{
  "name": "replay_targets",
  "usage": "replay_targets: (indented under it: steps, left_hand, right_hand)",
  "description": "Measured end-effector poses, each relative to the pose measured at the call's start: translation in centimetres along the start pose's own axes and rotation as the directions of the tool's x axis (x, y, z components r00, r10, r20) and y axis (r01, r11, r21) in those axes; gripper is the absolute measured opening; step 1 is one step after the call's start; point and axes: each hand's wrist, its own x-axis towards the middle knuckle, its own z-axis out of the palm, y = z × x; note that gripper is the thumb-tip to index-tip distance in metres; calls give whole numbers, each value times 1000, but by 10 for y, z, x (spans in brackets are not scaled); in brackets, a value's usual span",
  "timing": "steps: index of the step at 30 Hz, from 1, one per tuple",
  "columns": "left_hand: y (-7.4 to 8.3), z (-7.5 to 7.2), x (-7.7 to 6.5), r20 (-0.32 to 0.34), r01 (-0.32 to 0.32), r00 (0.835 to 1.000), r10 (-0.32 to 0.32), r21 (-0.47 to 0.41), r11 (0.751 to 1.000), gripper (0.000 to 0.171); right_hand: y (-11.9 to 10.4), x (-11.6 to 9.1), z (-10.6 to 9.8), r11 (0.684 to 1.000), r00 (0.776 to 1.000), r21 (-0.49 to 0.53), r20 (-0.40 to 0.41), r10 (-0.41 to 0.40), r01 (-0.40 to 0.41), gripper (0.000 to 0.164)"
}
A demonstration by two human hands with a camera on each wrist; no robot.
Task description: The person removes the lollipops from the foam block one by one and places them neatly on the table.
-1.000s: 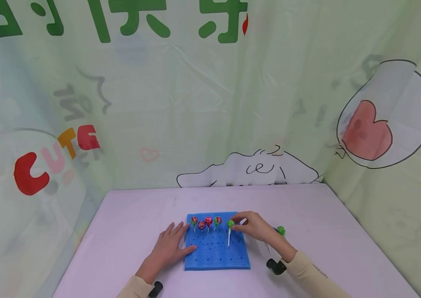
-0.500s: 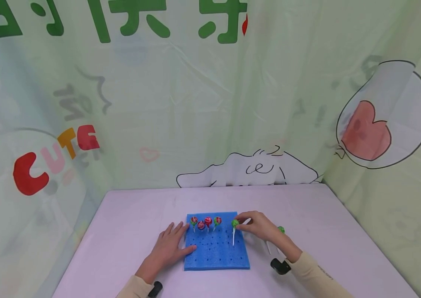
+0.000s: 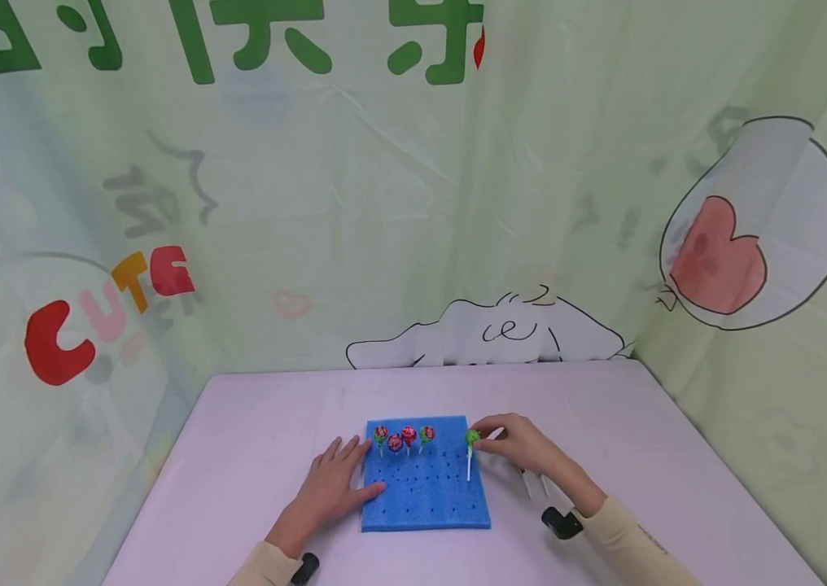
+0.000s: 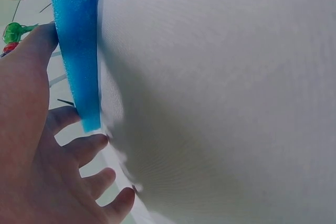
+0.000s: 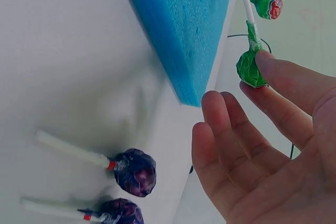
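My right hand (image 3: 519, 443) pinches the green wrapped head of a lollipop (image 3: 472, 437) between thumb and index finger. The lollipop's white stick hangs down over the right side of a blue foam board (image 3: 424, 492) pitted with small holes. In the right wrist view my other right fingers are loosely spread below the green lollipop (image 5: 251, 71). Several lollipops (image 3: 409, 435) with red and green wrappers stand in the board's back row, toward the left. My left hand (image 3: 329, 484) is spread at the board's left edge, thumb on the foam, fingers on the table.
Two dark purple lollipops, one nearer the board (image 5: 135, 172) and one lower (image 5: 122, 212), lie on the table in the right wrist view. My right forearm partly covers that spot in the head view. A printed curtain (image 3: 413, 203) surrounds the pale table (image 3: 267, 423).
My right hand has moved a little to the right with the green lollipop, from over the back right holes toward the board's right edge. The left hand has stayed put.
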Motion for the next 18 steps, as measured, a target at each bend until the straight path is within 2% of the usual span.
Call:
replay_targets:
  steps: [9, 18]
  left_hand:
    - [0, 0, -1, 3, 0, 1000, 0, -1, 1000, 86]
    - [-2, 2, 0, -2, -3, 1000, 3, 3, 1000, 86]
  right_hand:
    - [3, -6, -10, 1000, 1000, -14, 5, -11, 11, 31]
    - [15, -8, -13, 999, 999, 10, 37, -37, 37, 30]
